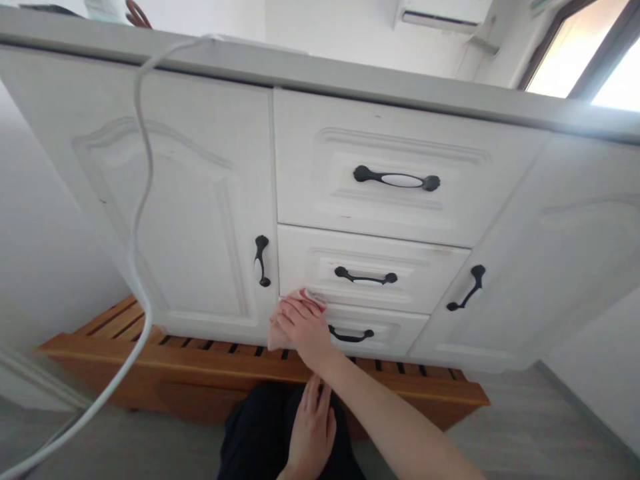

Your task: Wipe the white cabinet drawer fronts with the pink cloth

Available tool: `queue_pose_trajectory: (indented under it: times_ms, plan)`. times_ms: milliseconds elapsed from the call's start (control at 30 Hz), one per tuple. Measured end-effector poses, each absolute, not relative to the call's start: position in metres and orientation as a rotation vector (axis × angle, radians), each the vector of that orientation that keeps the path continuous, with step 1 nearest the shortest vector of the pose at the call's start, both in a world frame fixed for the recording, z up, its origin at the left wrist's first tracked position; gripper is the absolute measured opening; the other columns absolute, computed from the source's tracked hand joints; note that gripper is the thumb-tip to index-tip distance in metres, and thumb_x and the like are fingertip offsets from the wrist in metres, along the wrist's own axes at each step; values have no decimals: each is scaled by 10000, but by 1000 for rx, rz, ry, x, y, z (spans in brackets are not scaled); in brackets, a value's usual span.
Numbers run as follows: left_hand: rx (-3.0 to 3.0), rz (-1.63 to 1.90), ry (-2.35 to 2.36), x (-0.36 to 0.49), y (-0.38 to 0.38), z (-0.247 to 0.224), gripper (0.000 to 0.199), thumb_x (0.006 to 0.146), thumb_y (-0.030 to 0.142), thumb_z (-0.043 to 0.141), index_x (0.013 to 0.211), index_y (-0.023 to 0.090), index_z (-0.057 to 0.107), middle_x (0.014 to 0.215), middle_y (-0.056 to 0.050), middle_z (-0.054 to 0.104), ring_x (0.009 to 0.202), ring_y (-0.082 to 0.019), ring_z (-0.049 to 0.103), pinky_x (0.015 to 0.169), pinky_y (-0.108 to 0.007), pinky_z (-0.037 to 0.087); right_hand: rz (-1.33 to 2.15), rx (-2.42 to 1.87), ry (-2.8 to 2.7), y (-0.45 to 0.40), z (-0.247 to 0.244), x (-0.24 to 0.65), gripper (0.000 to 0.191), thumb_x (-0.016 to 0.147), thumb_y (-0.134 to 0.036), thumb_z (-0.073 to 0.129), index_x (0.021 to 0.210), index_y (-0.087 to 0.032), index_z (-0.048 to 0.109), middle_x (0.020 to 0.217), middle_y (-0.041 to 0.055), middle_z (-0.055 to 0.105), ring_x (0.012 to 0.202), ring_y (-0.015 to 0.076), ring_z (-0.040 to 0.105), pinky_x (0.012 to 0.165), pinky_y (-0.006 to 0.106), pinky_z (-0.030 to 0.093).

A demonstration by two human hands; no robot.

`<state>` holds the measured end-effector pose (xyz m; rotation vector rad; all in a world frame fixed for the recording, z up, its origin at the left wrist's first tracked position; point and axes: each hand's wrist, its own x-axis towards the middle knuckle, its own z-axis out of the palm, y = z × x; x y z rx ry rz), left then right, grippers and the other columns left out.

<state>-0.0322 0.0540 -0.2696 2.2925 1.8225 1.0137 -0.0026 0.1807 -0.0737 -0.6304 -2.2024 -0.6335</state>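
The right hand (299, 327) is pressing a pink cloth (311, 297) flat against the white cabinet front, fingers spread over it, at the left end of the bottom drawer (380, 328). The cloth is lying just above and beyond the fingertips. The drawer's black handle (351, 335) is running sideways, just to the right. The left hand (313, 427) is resting open on the person's dark lap, farther from the cloth.
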Motion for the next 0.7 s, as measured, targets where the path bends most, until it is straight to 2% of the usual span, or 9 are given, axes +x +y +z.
queue_pose_trajectory:
  times_ms: [67, 167, 333, 533, 700]
  plan:
    - [2127, 1103, 1953, -52, 40, -280, 482, 928, 205, 443, 1407, 204, 500, 1448, -159, 514, 1345, -270, 526, 1052, -468, 543, -762, -599, -2290, 203, -88, -19, 233, 1006, -232, 486, 1150, -200, 666, 1385, -3, 641, 1326, 150, 517, 1073, 314, 464]
    - [2037, 1191, 1969, -74, 34, -292, 414, 965, 278, 434, 1362, 217, 536, 1335, -136, 582, 1245, -253, 590, 1002, -480, 576, -850, -565, -2348, 214, -101, -13, 304, 1019, -222, 444, 1265, -213, 622, 1488, -20, 555, 1399, 140, 446, 1098, 309, 442]
    - [1982, 1227, 1910, -81, 39, -297, 399, 961, 318, 450, 1329, 220, 569, 1254, -125, 614, 1176, -254, 609, 995, -519, 571, -931, -602, -2415, 205, -95, 64, 509, 1008, -249, 472, 1510, -300, 407, 1577, -46, 443, 1441, 151, 389, 1054, 301, 448]
    - [1893, 1256, 1891, -79, 38, -298, 407, 946, 373, 483, 1328, 269, 582, 1264, -98, 622, 1184, -257, 613, 1011, -518, 564, -935, -899, -2489, 189, -96, 198, 622, 974, -178, 489, 1540, -387, 336, 1556, -42, 468, 1378, 196, 474, 1058, 378, 440]
    - [1887, 1286, 1899, -74, 37, -299, 408, 938, 358, 489, 1330, 290, 581, 1264, -82, 630, 1176, -254, 622, 1004, -510, 572, -799, -1274, -2417, 171, -112, 297, 738, 893, -79, 492, 1518, -450, 362, 1608, 0, 386, 1382, 282, 476, 1067, 475, 447]
